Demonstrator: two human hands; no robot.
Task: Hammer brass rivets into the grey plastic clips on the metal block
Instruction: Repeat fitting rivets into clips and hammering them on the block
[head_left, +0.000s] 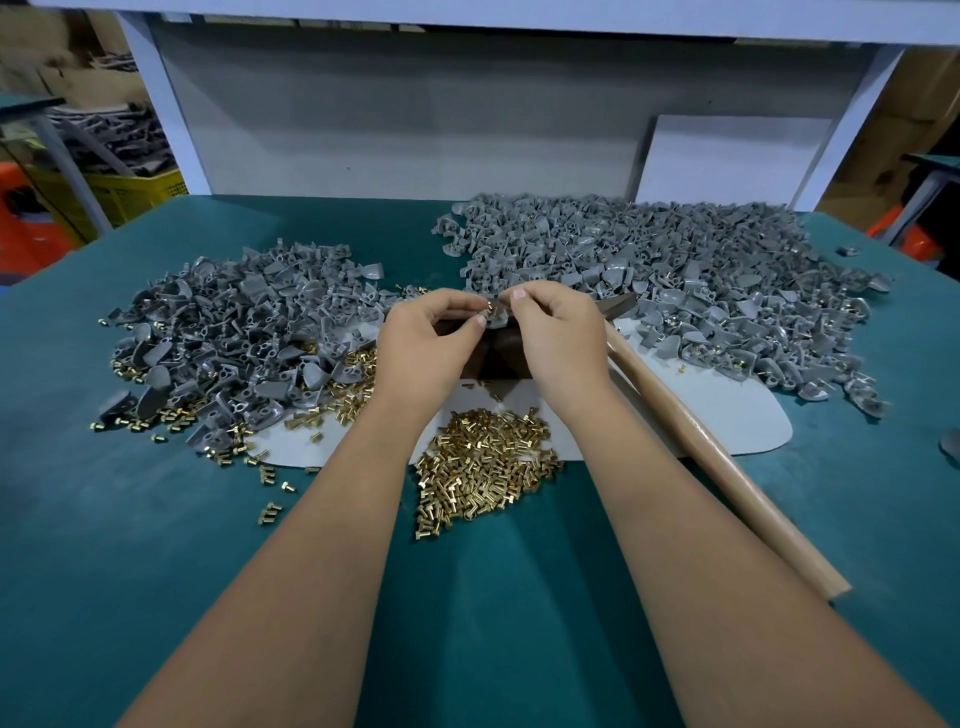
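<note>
Over the dark metal block (493, 358) at the middle of the green-covered table (156, 519), the two hands meet almost fingertip to fingertip. The left hand (428, 343) pinches a small brass rivet (487, 310) between thumb and forefinger, while the right hand (561, 338) has its fingers curled round a small grey plastic clip (500, 317), holding it just above the block's far edge. The rivet sits immediately left of the clip, touching it or nearly so; I cannot tell whether its shank is already in the hole. That small gap is what the next move hangs on: the rivet needs to go rightward and down into the clip, its short axis lined up with the hole, before the pair can be set on the block. The wooden-handled hammer (717, 457) lies on the right side, handle running from near the right wrist back toward the table's near edge, its head hidden behind the right hand, so the right hand is plainly the nearer one to pick it up. Loose brass rivets (483, 467) lie heaped between the forearms, a pile of bare grey clips (234, 332) sits to the left, and a bigger heap of grey clips (675, 270), some showing brass, to the right.
</note>
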